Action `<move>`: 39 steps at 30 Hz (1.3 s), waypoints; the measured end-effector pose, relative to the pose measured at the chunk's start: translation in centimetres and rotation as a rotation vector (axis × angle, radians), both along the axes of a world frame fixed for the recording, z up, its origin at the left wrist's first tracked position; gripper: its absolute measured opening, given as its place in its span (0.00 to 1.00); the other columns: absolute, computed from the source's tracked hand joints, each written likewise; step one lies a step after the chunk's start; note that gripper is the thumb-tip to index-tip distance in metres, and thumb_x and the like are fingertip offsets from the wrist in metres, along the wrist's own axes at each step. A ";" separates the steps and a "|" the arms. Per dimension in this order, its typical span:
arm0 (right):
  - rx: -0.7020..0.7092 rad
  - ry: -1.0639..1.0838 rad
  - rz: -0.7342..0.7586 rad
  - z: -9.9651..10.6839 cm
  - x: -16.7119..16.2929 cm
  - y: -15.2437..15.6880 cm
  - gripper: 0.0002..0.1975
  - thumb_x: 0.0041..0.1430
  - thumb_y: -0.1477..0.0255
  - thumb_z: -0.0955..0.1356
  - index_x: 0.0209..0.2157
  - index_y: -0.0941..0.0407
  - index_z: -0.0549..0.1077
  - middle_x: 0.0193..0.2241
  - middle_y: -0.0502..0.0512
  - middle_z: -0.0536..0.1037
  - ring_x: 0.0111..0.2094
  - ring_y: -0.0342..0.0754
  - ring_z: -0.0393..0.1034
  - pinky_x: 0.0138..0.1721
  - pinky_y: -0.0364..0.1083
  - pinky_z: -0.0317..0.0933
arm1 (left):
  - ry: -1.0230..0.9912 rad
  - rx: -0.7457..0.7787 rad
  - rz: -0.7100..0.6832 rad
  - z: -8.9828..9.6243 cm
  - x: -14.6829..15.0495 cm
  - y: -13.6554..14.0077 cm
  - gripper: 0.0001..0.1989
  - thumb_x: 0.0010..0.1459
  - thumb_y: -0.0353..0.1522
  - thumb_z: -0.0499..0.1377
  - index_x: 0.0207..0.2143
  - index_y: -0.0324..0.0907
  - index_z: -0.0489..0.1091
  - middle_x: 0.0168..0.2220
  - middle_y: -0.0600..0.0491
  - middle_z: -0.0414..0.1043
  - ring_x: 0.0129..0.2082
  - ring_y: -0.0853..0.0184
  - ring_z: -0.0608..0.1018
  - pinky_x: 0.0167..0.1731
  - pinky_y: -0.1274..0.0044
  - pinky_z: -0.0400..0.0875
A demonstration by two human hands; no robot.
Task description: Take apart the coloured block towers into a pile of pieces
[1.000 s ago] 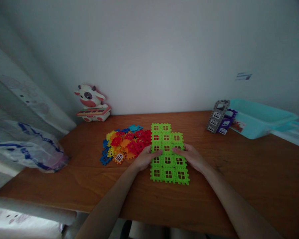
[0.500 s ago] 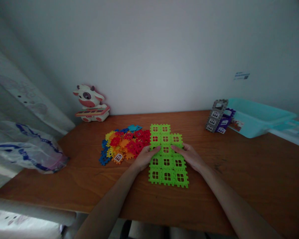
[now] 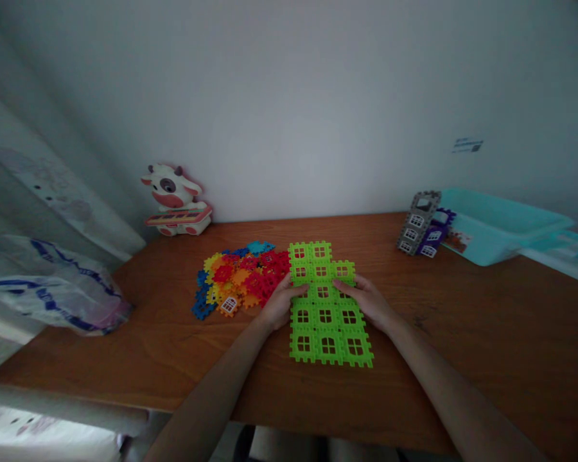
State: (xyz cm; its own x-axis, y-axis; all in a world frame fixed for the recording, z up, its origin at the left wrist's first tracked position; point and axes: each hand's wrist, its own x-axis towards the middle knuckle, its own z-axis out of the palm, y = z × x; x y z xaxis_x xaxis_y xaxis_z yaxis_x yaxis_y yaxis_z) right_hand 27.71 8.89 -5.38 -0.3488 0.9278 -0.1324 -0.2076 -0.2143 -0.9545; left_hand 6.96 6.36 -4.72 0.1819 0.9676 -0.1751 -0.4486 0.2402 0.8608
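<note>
The left hand (image 3: 280, 304) is partly closed, pinching the left edge of a green panel (image 3: 322, 305) with its thumb on top and its fingers hidden beneath; the right hand (image 3: 367, 298) grips the opposite edge the same way. The panel, made of joined window squares, lies centrally between the hands over the wooden table (image 3: 366, 404); whether it touches the tabletop cannot be told. Just beyond the left hand, a heap of loose pieces (image 3: 243, 276) in red, orange, yellow and blue crowds that side. Farther right, near the wall (image 3: 308, 115), sits a turquoise bin (image 3: 491, 244) with an open top; its inner side shows, but its floor is hidden. A grey tower (image 3: 411, 232) and a purple block (image 3: 424, 244) stand side by side before the bin's left end, covering part of it. At far left, a clear plastic bag (image 3: 43, 282) with blue print has something pinkish (image 3: 108, 313) showing through. A cow toy (image 3: 178, 199) with a keyboard sits behind the heap, by the wall.
</note>
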 end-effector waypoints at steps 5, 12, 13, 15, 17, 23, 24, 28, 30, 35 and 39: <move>-0.067 0.059 0.013 0.2 -0.1 -0.2 0.17 0.48 0.61 0.78 0.39 0.52 0.79 0.37 0.56 0.84 0.37 0.55 0.79 0.39 0.52 0.70 | -0.044 -0.054 -0.008 -0.1 -0.3 0.2 0.22 0.48 0.28 0.68 0.47 0.40 0.70 0.39 0.47 0.80 0.32 0.61 0.83 0.33 0.73 0.77; -0.080 0.203 0.083 0.9 0.5 0.1 0.19 0.47 0.70 0.76 0.44 0.49 0.78 0.40 0.51 0.83 0.37 0.49 0.77 0.42 0.49 0.69 | -0.138 -0.060 0.037 0.2 -1.4 0.6 0.21 0.50 0.31 0.64 0.48 0.42 0.70 0.36 0.49 0.79 0.33 0.59 0.82 0.35 0.71 0.76; -0.070 0.208 0.090 0.9 0.6 0.1 0.19 0.47 0.72 0.74 0.44 0.48 0.78 0.40 0.50 0.83 0.36 0.49 0.77 0.41 0.49 0.69 | -0.169 -0.060 0.021 0.3 -1.6 0.7 0.22 0.51 0.33 0.62 0.50 0.42 0.70 0.37 0.48 0.79 0.34 0.58 0.82 0.36 0.69 0.76; -0.046 0.228 0.121 1.0 0.9 0.2 0.22 0.45 0.74 0.72 0.45 0.48 0.78 0.42 0.51 0.83 0.37 0.49 0.76 0.41 0.49 0.68 | -0.214 -0.076 -0.008 0.5 -2.0 0.8 0.24 0.55 0.40 0.59 0.53 0.41 0.70 0.39 0.46 0.79 0.36 0.54 0.81 0.37 0.66 0.76; -0.028 0.263 0.158 1.0 1.1 0.2 0.25 0.43 0.73 0.69 0.47 0.48 0.77 0.46 0.52 0.82 0.42 0.53 0.76 0.44 0.52 0.67 | -0.208 -0.103 0.005 0.8 -2.2 0.8 0.25 0.57 0.44 0.57 0.54 0.41 0.71 0.41 0.44 0.80 0.37 0.53 0.81 0.38 0.64 0.75; 0.001 0.300 0.186 1.3 1.1 0.0 0.32 0.46 0.65 0.67 0.56 0.46 0.70 0.51 0.55 0.79 0.55 0.60 0.71 0.57 0.62 0.60 | -0.104 -0.100 0.112 0.7 -1.9 0.8 0.24 0.49 0.27 0.64 0.51 0.41 0.72 0.43 0.48 0.80 0.38 0.61 0.82 0.38 0.73 0.75; 0.001 0.289 0.183 1.3 1.0 0.0 0.32 0.47 0.65 0.68 0.57 0.46 0.69 0.52 0.55 0.79 0.56 0.60 0.70 0.58 0.62 0.60 | -0.103 -0.087 0.105 0.6 -1.8 0.8 0.25 0.48 0.25 0.64 0.51 0.41 0.72 0.43 0.48 0.80 0.37 0.62 0.82 0.38 0.73 0.75; -0.028 0.201 0.067 0.9 0.6 0.4 0.29 0.51 0.63 0.72 0.56 0.46 0.69 0.54 0.56 0.77 0.56 0.59 0.71 0.57 0.60 0.62 | -0.091 -0.065 0.109 0.0 -1.6 1.1 0.17 0.49 0.25 0.66 0.43 0.37 0.74 0.40 0.46 0.81 0.35 0.63 0.82 0.38 0.74 0.76; -0.022 0.149 0.012 0.5 0.4 0.6 0.28 0.49 0.65 0.76 0.52 0.47 0.71 0.54 0.56 0.78 0.54 0.58 0.72 0.55 0.57 0.65 | -0.086 -0.065 0.116 -0.2 -1.6 1.2 0.13 0.50 0.26 0.66 0.41 0.36 0.75 0.39 0.45 0.81 0.35 0.63 0.82 0.38 0.75 0.77; 0.041 0.113 -0.001 -0.1 0.2 0.8 0.23 0.45 0.65 0.79 0.44 0.51 0.77 0.47 0.56 0.81 0.49 0.56 0.76 0.50 0.53 0.68 | -0.093 -0.058 0.051 -0.3 -1.8 1.1 0.12 0.53 0.27 0.66 0.41 0.37 0.75 0.40 0.45 0.81 0.36 0.62 0.83 0.40 0.73 0.78; 0.018 0.116 -0.033 0.1 0.3 0.8 0.20 0.44 0.64 0.80 0.40 0.52 0.77 0.43 0.56 0.83 0.44 0.55 0.78 0.47 0.52 0.70 | -0.084 -0.075 -0.128 -0.6 -1.7 0.7 0.16 0.55 0.29 0.67 0.47 0.36 0.73 0.45 0.42 0.80 0.42 0.59 0.83 0.46 0.69 0.77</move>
